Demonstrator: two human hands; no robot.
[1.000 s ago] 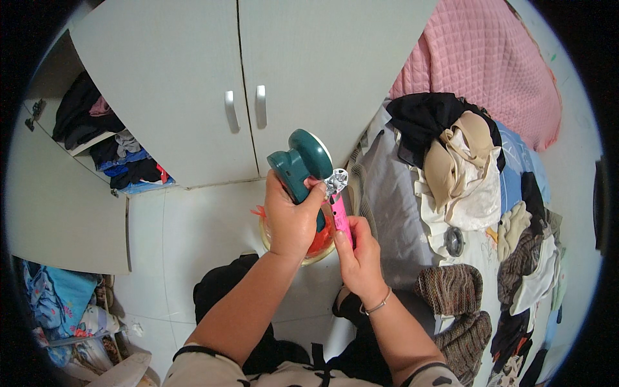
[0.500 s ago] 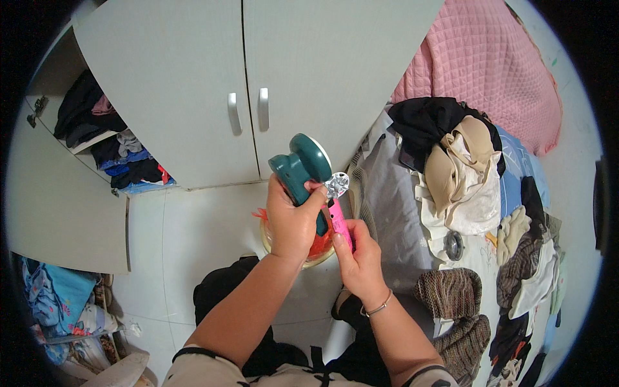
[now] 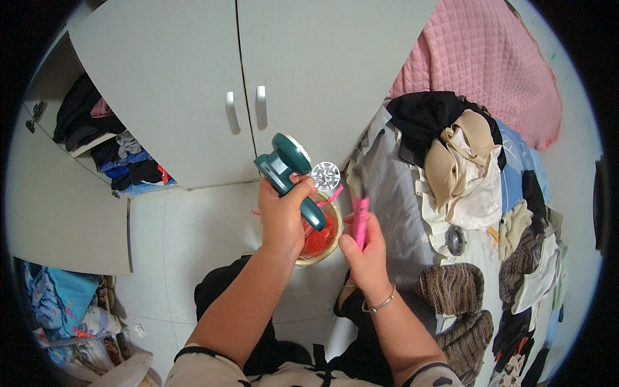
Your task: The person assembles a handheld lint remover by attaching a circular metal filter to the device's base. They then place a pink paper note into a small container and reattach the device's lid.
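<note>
We hold the dark green fabric shaver (image 3: 282,169) in the left hand (image 3: 284,216), at the scene's centre, on the near side of the white wardrobe doors (image 3: 322,84). The fingers wrap its body, apparently so that the thumb is free to steady the slotted metal disc (image 3: 325,176) just right of it. The right hand (image 3: 366,255) closes on a slim pink-handled tool (image 3: 360,222), pointed away from us; its blurred tip hides its kind. Below the hands we have a red-lined bin (image 3: 327,255), presumably positioned to catch loose bits. Right, a round grey cover (image 3: 456,240) lies near a brown knitted garment (image 3: 451,282), probably for easy reach.
</note>
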